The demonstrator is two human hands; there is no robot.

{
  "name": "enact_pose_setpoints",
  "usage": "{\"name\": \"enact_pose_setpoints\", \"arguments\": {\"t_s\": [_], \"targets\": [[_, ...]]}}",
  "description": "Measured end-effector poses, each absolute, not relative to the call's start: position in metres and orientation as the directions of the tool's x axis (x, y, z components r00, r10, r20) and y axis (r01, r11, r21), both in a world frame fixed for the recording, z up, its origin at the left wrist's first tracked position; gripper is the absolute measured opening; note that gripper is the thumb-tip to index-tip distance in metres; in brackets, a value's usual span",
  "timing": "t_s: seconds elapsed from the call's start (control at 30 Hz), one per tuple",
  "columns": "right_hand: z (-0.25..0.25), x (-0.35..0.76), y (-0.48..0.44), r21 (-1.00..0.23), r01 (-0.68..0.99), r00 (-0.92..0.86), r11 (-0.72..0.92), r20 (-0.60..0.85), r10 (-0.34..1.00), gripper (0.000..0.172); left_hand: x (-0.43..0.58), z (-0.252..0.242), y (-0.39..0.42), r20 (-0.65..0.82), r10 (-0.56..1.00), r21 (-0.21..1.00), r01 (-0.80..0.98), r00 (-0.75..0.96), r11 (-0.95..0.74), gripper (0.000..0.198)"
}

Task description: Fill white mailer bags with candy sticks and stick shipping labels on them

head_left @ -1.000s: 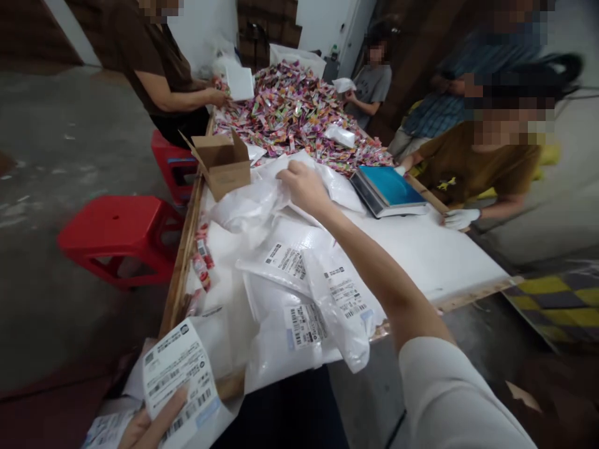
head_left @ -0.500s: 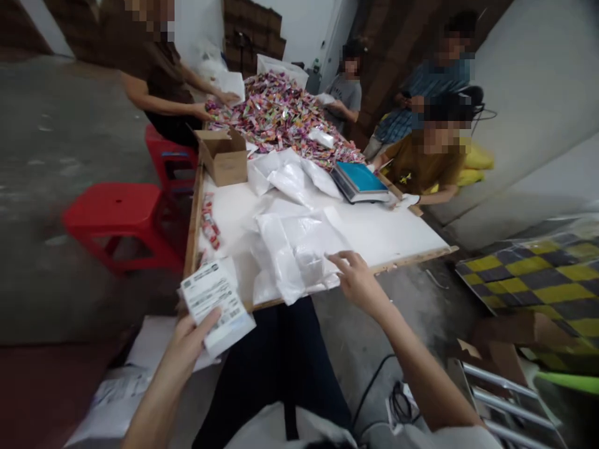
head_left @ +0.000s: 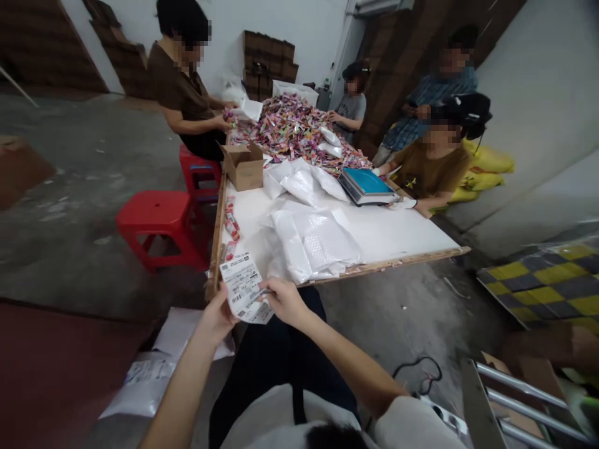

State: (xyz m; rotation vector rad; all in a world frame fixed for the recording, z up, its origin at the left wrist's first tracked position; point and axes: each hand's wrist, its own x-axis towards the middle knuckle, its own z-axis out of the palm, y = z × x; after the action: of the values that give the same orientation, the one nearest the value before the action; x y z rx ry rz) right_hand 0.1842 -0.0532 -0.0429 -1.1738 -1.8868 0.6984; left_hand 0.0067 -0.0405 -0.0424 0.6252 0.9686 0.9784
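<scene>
My left hand (head_left: 219, 317) grips the lower left side of a stack of printed shipping labels (head_left: 241, 284), held over the near left corner of the table. At the labels' right edge, the fingers of my right hand (head_left: 283, 301) are pinched on the top label, which seems to lift there. Just beyond lie white bubble mailers (head_left: 322, 243) in a pile at the table's near edge. More stuffed white mailers (head_left: 302, 184) rest behind them. Small red wrapped packets (head_left: 231, 224) line the table's left edge.
A blue-topped scale (head_left: 367, 182) stands on the white table (head_left: 407, 234) by a seated co-worker (head_left: 425, 168). Behind an open carton (head_left: 243, 167) rises a heap of colourful packets (head_left: 294, 128). Red stools (head_left: 154, 215) flank the left side; filled white parcels (head_left: 145, 380) lie on the floor.
My right hand has left the bubble mailers and come left to the labels, closing on their edge. My view has shifted; the co-worker at left sits more fully in view.
</scene>
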Motion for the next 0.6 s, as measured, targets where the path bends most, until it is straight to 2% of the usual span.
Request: {"name": "enact_pose_setpoints", "arguments": {"t_s": [0.13,0.27,0.33,0.4,0.47,0.5,0.53,0.57,0.6], "targets": [[-0.032,0.197,-0.069,-0.618,0.567,-0.3,0.545,0.461,0.835,0.025,0.014,-0.037,-0.033,-0.432,0.884,0.776,-0.427,0.178,0.464,0.045],[-0.023,0.19,-0.08,-0.459,0.695,-0.312,0.554,0.503,0.806,0.027,0.016,-0.047,-0.031,-0.407,0.898,0.79,-0.428,0.17,0.439,0.037],[-0.001,0.19,-0.095,-0.429,0.69,-0.276,0.583,0.589,0.759,0.025,0.014,-0.056,-0.027,-0.419,0.896,0.801,-0.404,0.148,0.441,0.035],[0.036,0.2,-0.111,-0.456,0.647,-0.15,0.612,0.71,0.688,0.022,0.011,-0.067,-0.022,-0.452,0.889,0.812,-0.379,0.074,0.444,0.033],[0.078,0.221,-0.113,-0.504,0.67,0.121,0.546,0.799,0.589,0.024,0.008,-0.076,-0.017,-0.486,0.874,0.816,-0.363,-0.008,0.451,0.032],[0.095,0.235,-0.104,-0.526,0.716,0.276,0.459,0.817,0.505,0.032,0.007,-0.079,-0.016,-0.498,0.866,0.815,-0.358,-0.033,0.455,0.034],[0.107,0.25,-0.089,-0.531,0.763,0.353,0.368,0.82,0.45,0.037,0.005,-0.081,-0.015,-0.501,0.864,0.815,-0.363,-0.047,0.453,0.034],[0.112,0.264,-0.068,-0.485,0.823,0.316,0.295,0.824,0.47,0.041,0.004,-0.082,-0.014,-0.499,0.865,0.813,-0.373,-0.052,0.447,0.034],[0.11,0.277,-0.043,-0.396,0.882,0.186,0.254,0.79,0.584,0.043,0.003,-0.082,-0.014,-0.498,0.866,0.812,-0.379,-0.052,0.444,0.035]]}}
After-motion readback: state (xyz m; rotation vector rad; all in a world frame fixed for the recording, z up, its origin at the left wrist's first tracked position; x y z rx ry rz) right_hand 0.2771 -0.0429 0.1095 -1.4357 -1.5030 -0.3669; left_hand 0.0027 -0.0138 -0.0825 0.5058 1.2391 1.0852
